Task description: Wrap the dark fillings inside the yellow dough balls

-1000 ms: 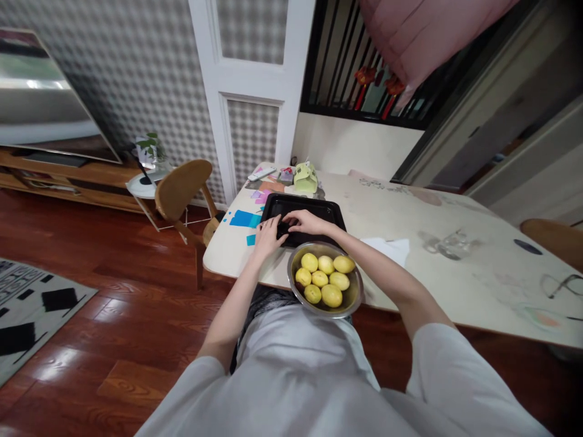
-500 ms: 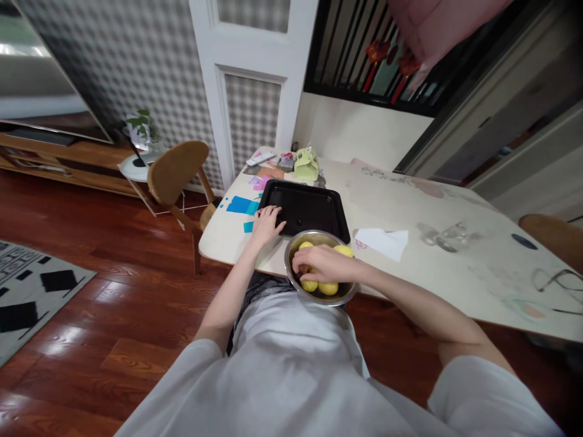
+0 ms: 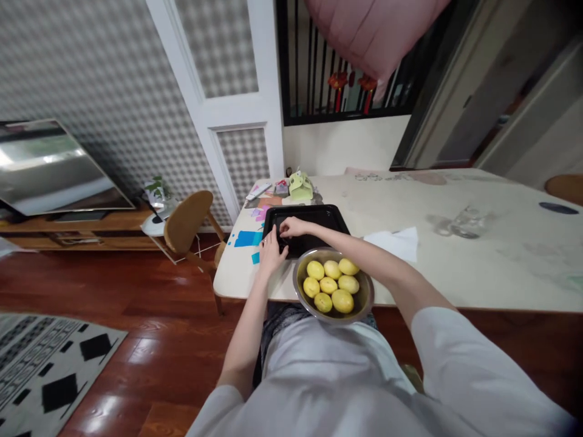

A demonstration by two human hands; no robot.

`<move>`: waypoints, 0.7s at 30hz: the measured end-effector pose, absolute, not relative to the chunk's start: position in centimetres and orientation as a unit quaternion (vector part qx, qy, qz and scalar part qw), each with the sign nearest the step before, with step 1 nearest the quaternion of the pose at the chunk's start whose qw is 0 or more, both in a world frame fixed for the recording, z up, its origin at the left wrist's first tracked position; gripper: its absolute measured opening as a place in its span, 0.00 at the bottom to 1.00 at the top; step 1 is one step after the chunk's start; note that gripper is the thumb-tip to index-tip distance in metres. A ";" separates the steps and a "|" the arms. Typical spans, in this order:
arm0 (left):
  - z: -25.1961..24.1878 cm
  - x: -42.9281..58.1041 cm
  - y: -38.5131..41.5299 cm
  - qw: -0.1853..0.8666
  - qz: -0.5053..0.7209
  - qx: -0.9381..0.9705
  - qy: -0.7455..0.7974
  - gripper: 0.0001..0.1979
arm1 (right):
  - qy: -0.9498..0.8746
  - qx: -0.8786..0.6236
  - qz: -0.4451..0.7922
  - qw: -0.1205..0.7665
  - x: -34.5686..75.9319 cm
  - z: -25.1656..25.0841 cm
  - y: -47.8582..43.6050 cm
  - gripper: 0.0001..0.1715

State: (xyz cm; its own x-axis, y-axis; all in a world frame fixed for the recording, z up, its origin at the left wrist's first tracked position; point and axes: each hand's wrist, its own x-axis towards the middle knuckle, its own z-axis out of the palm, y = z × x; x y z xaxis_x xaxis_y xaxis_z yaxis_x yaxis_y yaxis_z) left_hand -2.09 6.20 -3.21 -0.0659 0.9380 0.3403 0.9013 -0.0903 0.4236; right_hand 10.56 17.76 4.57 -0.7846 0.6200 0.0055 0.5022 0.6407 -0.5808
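A metal bowl at the table's front edge, close to my body, holds several yellow lemons. Behind it lies a black baking tray. My left hand rests at the tray's left side with its fingers stretched and the thumb apart. Over the tray's left part is my right hand, its fingers curled together and pointing toward the left hand. Whatever those fingers may hold is too small or hidden. My right forearm passes above the bowl's far right rim.
White paper lies right of the tray, and a clear glass farther right. A green box and a remote control are at the table's back left. A wooden chair stands left. A pink balloon hangs above.
My right hand has left the bowl and moved forward over the tray, so the lemons now show. The left hand stays at the tray's left side. The view has shifted.
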 end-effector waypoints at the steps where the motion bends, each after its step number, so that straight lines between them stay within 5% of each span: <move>1: -3.2 -2.1 6.2 0.031 0.280 0.684 0.673 0.39 | -0.903 -0.304 0.285 0.106 10.6 4.7 17.7 0.06; 11: -2.0 0.0 7.5 0.063 0.246 0.778 0.575 0.25 | -0.912 -0.300 0.255 0.113 25.8 7.8 13.8 0.22; 18: -1.1 3.6 10.6 0.071 0.213 0.827 0.516 0.01 | -0.811 -0.446 0.373 0.063 34.5 4.9 5.4 0.35; 21: -1.2 3.0 10.6 0.070 0.223 0.809 0.540 0.03 | -0.755 -0.442 0.482 0.047 35.1 3.2 2.7 0.39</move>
State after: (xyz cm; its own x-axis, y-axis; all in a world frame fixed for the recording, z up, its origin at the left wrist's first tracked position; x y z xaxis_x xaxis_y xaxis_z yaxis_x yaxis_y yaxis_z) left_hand 2.96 10.61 -1.22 0.3173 0.9047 0.2845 0.8425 -0.4066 0.3533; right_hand 35.07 2.67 3.23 -0.6044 0.7128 -0.3558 0.6220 0.1433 -0.7698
